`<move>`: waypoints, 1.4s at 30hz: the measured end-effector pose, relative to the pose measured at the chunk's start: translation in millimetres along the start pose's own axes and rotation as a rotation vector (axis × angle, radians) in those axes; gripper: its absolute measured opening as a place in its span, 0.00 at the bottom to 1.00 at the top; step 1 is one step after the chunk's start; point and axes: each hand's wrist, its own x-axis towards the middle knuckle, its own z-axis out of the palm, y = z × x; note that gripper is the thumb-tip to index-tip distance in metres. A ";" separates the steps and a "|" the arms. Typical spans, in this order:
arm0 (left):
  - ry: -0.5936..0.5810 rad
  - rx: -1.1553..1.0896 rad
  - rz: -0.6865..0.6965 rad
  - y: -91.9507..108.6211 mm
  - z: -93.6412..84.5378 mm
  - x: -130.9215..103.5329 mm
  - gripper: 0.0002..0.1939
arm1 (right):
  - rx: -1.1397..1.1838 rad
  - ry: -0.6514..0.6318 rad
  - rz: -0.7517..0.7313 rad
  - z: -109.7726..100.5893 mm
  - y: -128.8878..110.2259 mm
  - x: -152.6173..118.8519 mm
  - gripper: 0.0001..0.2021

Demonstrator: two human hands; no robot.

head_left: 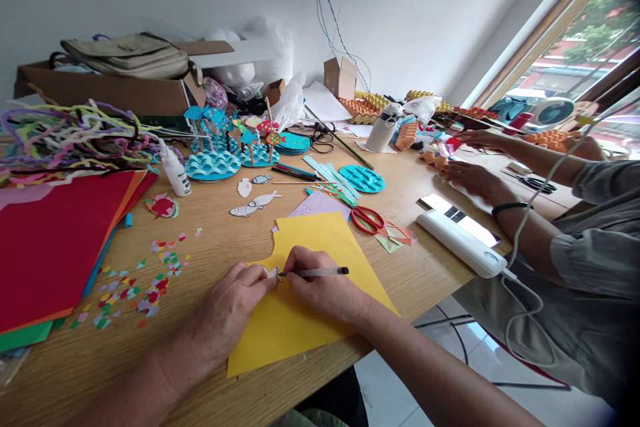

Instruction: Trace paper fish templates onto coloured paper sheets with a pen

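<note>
A yellow sheet of paper [320, 240] lies on the table in front of me, a notch cut from its upper left. My right hand [320, 283] grips a pen [325, 271], its tip at the edge of a small white paper cutout [273, 273]. That cutout lies on the yellow sheet, partly hidden under the fingers of my left hand [235, 303], which press it down. Beyond the sheet are white fish cutouts [256, 205] and a lilac sheet [320, 204]. Red-handled scissors [367, 219] rest to the right, near paper scraps.
Confetti [155, 280], coloured sheets [60, 233], a glue bottle [175, 170] and pipe cleaners [75, 137] are on the left. Blue fish models [213, 165] stand behind. A power strip [460, 242] lies right, beside another person's arms [520, 213].
</note>
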 end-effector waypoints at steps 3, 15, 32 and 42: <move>0.001 0.005 0.018 -3.0 1.8 -1.0 0.16 | -0.003 -0.002 0.003 -0.8 -0.8 -0.3 0.08; 0.035 0.023 0.134 -9.8 -1.7 -0.1 0.18 | -0.003 0.002 -0.011 -0.9 -0.6 -2.4 0.08; 0.033 0.065 0.087 -9.9 6.2 -3.4 0.20 | -0.055 0.002 -0.064 -0.8 0.9 -4.5 0.07; 0.010 0.067 0.127 -11.1 2.9 -3.3 0.21 | -0.082 -0.007 -0.072 -1.0 1.4 -7.8 0.07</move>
